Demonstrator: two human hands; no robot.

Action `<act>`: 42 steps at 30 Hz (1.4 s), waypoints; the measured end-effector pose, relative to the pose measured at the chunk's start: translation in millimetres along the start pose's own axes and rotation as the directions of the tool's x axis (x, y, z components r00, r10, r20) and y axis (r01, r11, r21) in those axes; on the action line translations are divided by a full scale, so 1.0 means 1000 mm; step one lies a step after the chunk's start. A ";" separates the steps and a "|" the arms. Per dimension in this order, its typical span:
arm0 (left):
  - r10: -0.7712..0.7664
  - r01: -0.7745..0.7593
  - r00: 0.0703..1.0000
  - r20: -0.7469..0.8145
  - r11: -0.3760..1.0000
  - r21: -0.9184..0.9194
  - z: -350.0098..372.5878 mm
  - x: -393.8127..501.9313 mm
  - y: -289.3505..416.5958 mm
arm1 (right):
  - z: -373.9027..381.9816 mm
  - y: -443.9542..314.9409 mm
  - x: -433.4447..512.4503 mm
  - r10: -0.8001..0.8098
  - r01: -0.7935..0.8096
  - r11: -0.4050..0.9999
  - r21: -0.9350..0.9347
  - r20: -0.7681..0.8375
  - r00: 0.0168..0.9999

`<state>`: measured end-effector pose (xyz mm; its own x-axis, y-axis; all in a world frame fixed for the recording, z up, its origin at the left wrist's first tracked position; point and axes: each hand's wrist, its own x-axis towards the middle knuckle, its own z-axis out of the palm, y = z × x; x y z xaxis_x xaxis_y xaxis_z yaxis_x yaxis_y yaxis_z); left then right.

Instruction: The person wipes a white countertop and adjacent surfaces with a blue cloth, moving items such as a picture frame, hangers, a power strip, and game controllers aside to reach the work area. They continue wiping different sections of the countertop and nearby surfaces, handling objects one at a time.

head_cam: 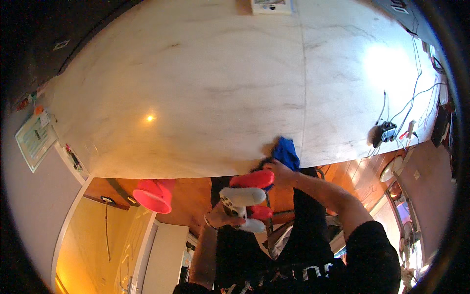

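Observation:
My left hand [223, 216] grips a white game controller [244, 196] in front of my lap. A red game controller [253, 179] is held together with it, its two grips showing above and between the white ones. Small dark-blue parts show beneath the red grip; what they belong to is hidden. Over the table's front edge, my right hand [281, 172] is closed on a blue cloth [286, 152], which bunches up on the tabletop. Something dark beside these fingers is too blurred to tell.
The pale marbled table [220, 110] spans the view, with a seam at right. A black game controller [387, 133] lies among cables [414, 99] near the right end. A pink bucket [154, 196] stands below the front edge. A white-framed object [271, 6] sits at the far edge.

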<state>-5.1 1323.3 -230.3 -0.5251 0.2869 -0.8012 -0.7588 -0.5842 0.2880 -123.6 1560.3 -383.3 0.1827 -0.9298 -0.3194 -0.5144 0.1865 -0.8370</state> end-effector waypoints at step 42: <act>0.094 0.021 0.932 0.351 0.950 -0.311 -0.059 -0.023 -0.045 | -0.025 -0.022 0.069 0.474 -0.465 0.880 -0.097 0.114 0.873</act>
<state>64.2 1298.1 -255.8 -0.6959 0.4784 -0.5356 -0.6123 -0.7850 0.0943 -121.2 1483.9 -376.1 0.0113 -0.6871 -0.7265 -0.6186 0.5660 -0.5450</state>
